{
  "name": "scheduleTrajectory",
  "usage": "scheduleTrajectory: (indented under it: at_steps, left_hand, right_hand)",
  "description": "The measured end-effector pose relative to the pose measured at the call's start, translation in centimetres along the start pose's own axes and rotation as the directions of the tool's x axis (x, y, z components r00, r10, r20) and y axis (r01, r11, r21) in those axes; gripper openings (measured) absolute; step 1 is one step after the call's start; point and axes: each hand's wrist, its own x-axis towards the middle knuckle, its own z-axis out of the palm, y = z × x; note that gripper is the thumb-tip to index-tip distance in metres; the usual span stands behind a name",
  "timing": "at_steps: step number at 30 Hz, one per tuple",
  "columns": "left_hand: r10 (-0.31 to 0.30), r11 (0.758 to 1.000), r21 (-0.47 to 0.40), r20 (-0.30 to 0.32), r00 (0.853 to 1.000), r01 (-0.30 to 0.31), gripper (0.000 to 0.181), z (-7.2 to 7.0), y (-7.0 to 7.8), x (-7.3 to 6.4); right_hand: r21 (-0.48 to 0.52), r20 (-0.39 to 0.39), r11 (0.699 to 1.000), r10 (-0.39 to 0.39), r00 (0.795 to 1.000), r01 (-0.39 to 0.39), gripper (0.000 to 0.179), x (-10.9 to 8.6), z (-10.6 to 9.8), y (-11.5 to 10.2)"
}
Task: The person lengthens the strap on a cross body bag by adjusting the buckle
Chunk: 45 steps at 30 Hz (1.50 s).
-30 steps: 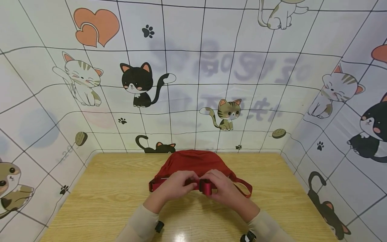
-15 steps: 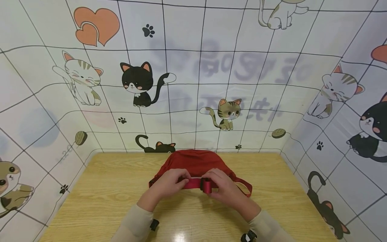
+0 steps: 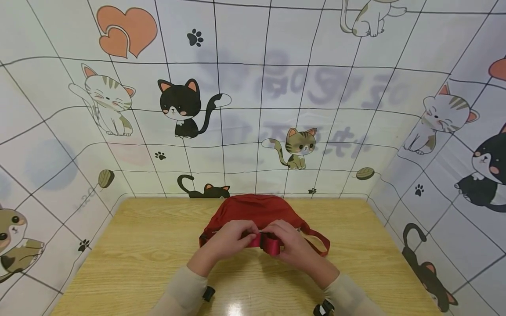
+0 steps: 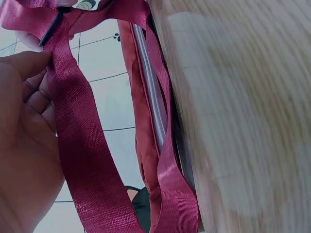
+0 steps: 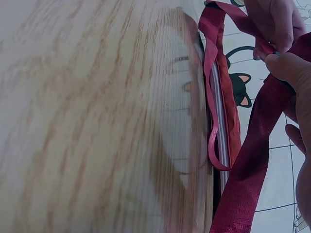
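A red waist bag (image 3: 254, 210) lies on the wooden table with its strap toward me. My left hand (image 3: 229, 240) pinches the dark red webbing strap (image 4: 92, 160) just left of a black slider buckle (image 4: 51, 28). On the other side, my right hand (image 3: 291, 244) holds the strap at the buckle, thumb on the webbing. A loop of strap (image 3: 272, 246) bulges out between that hand's thumb and fingers. In the right wrist view, both hands meet at the buckle, which the right thumb partly covers. Behind the raised strap runs the bag's pale zipper (image 5: 219, 111).
The wooden table (image 3: 150, 245) reaches back to a white cloth wall (image 3: 245, 87) with a grid and cartoon cats. A side strap loop (image 3: 322, 243) sticks out at the bag's right end. Small black devices (image 3: 325, 308) sit at both wrists.
My left hand slid left along the strap, away from the buckle, then came back right beside it. The webbing loop at my right hand looks slightly bigger. My right hand stays almost in place.
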Motion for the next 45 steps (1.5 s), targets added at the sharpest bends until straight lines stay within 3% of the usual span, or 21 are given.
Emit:
scheduleTrajectory:
  at_steps: [6,11,15,20,26,32,39,45]
  left_hand:
    - [0.008,1.0,0.018,-0.016,1.0,-0.007,0.011,0.3,0.1,0.0]
    - [-0.015,0.998,0.065,-0.01,1.0,0.015,0.039,0.5,0.3,-0.3]
    - [0.023,0.988,0.156,-0.03,0.999,-0.018,0.05,1.0,0.2,-0.3]
    - [0.084,0.971,0.229,-0.06,0.995,-0.068,0.05,1.4,0.2,-0.1]
    - [0.128,0.954,0.281,-0.07,0.989,-0.103,0.048,1.3,0.4,-0.2]
    - [0.121,0.945,0.314,-0.058,0.991,-0.097,0.047,1.3,0.5,0.0]
    - [0.134,0.938,0.329,-0.05,0.99,-0.11,0.046,1.4,0.5,0.0]
    - [0.135,0.945,0.308,-0.06,0.989,-0.11,0.047,1.5,0.4,0.0]
  right_hand:
    - [0.004,0.003,1.0,0.024,1.0,-0.024,0.057,0.0,0.3,0.2]
    - [-0.009,0.017,0.997,0.078,0.997,-0.078,0.061,0.1,-0.1,-0.3]
    - [-0.022,0.032,0.992,0.129,0.991,-0.128,0.062,0.2,-0.4,-0.7]
    - [-0.036,0.044,0.989,0.146,0.988,-0.144,0.061,0.1,-0.5,-0.8]
    - [-0.001,0.016,0.995,0.096,0.995,-0.096,0.06,0.1,-0.6,-0.7]
    - [-0.009,-0.032,0.999,0.041,0.999,-0.041,0.061,0.5,-0.8,-1.4]
    - [-0.099,-0.002,0.992,0.081,0.997,-0.08,0.049,1.0,-1.2,-2.4]
    - [-0.052,-0.032,0.996,0.071,0.997,-0.072,0.046,0.7,-1.3,-2.3]
